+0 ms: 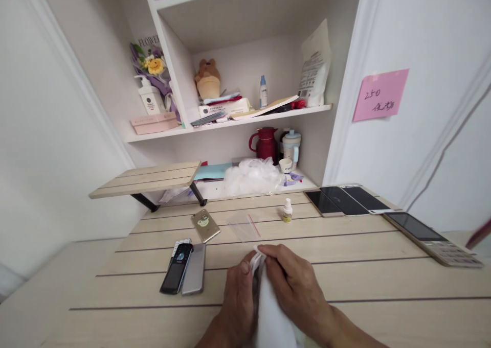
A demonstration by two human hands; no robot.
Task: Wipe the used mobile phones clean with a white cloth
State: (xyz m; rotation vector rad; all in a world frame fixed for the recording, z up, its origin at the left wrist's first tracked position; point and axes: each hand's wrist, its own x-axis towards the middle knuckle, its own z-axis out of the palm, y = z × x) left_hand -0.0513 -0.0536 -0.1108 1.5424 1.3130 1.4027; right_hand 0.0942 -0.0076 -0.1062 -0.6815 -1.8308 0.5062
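Note:
A soft white sheet, cloth or tissue (273,315), is bunched between my two hands at the near middle of the table. My left hand (238,299) is closed, its thumb pressed up against a folded edge. From the other side my right hand (297,289) pinches the top of the same sheet, its fingers curled over it. A dark strip shows in the fold by my left palm; whether something is wrapped inside I cannot tell. Just beyond the fingertips lies a clear zip bag (244,226). A small white spray bottle (287,211) stands upright behind my right hand.
On the left lie a black keypad phone (177,267), a grey phone (195,269) and a gold phone (206,225). Several phones (347,201) line the back right, with a large keypad phone (429,238) nearer. A small raised stand (149,178) and crumpled plastic (251,177) sit behind.

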